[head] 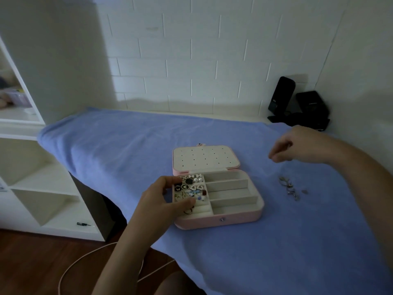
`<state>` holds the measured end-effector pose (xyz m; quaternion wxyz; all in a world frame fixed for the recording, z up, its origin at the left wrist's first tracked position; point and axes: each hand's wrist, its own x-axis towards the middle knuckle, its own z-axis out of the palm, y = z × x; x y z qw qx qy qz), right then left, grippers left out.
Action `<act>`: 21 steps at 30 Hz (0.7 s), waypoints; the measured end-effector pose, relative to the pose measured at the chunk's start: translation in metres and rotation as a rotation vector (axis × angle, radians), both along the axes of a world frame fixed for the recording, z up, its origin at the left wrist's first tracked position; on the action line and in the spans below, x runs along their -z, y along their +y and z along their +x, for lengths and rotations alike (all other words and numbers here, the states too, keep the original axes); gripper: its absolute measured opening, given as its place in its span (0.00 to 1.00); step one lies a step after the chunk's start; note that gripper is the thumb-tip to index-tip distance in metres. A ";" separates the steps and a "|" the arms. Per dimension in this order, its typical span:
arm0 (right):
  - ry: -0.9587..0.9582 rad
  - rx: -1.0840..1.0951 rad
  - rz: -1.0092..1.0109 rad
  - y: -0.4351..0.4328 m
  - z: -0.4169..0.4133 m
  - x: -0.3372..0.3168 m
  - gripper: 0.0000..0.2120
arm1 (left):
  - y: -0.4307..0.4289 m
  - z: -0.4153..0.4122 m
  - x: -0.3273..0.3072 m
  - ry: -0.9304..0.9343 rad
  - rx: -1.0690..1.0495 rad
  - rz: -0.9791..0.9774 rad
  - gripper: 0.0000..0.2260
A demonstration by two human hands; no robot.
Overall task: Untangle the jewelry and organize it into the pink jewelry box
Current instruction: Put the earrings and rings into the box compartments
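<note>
Left hand (163, 196) is gripping pink rectangular jewelry box (240, 218) at its left side; right hand (285, 149) is hovering curled, load untellable. Small silver jewelry pieces (289, 188) risk snagging in blue terry towel (127, 141) when lifted.

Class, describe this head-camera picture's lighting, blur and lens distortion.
Head view: dim, bluish light, with a shadow band along the foot of the white tiled wall; head view: the right hand is smeared by motion blur, while the open pink jewelry box looks sharper; head view: the wide lens bows the tile lines and white shelf unit near the edges.
</note>
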<state>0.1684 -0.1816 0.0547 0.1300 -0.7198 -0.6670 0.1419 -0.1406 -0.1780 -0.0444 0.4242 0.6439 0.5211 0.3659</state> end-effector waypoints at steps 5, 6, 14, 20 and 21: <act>0.047 0.060 -0.091 0.000 0.022 0.032 0.03 | -0.003 0.001 0.001 -0.057 0.001 0.007 0.17; 0.052 0.055 -0.098 0.000 0.022 0.036 0.03 | -0.004 0.001 0.001 -0.073 0.003 0.006 0.16; -0.011 0.148 -0.074 0.004 0.020 0.043 0.07 | -0.006 0.001 0.001 -0.198 0.012 -0.032 0.13; -0.045 0.134 -0.085 0.006 0.016 0.046 0.07 | -0.005 0.000 -0.003 -0.188 0.033 -0.063 0.13; -0.048 0.135 -0.086 0.006 0.016 0.047 0.07 | -0.005 0.000 -0.004 -0.185 0.042 -0.079 0.13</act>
